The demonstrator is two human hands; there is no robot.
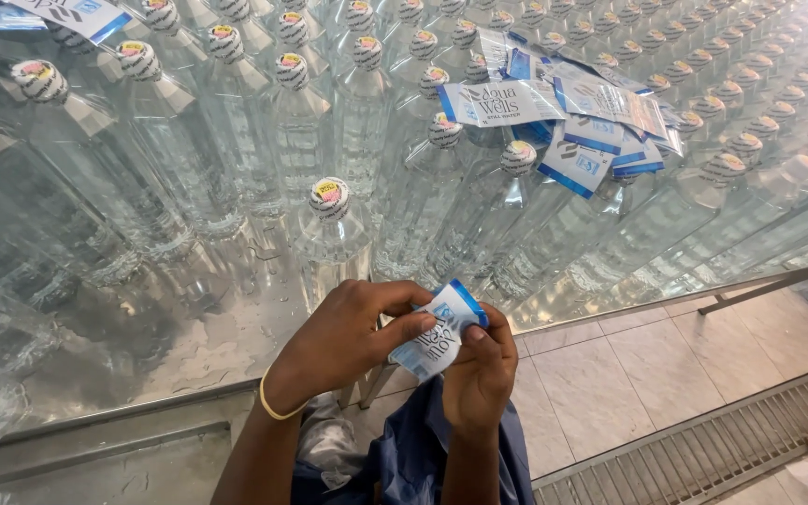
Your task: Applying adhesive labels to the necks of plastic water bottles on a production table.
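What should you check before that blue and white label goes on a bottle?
1. Label held by both hands: ok, left hand and right hand both pinch it.
2. Label opened into a sleeve: cannot tell, the fingers cover part of it.
3. Bottle within reach: ok, the nearest bottle stands just beyond the hands.
4. That bottle capped: ok, its ribbed cap is on.
5. That bottle bare: ok, no label shows on it.
6. Spare labels ready: ok, a pile of labels lies on the bottle tops.
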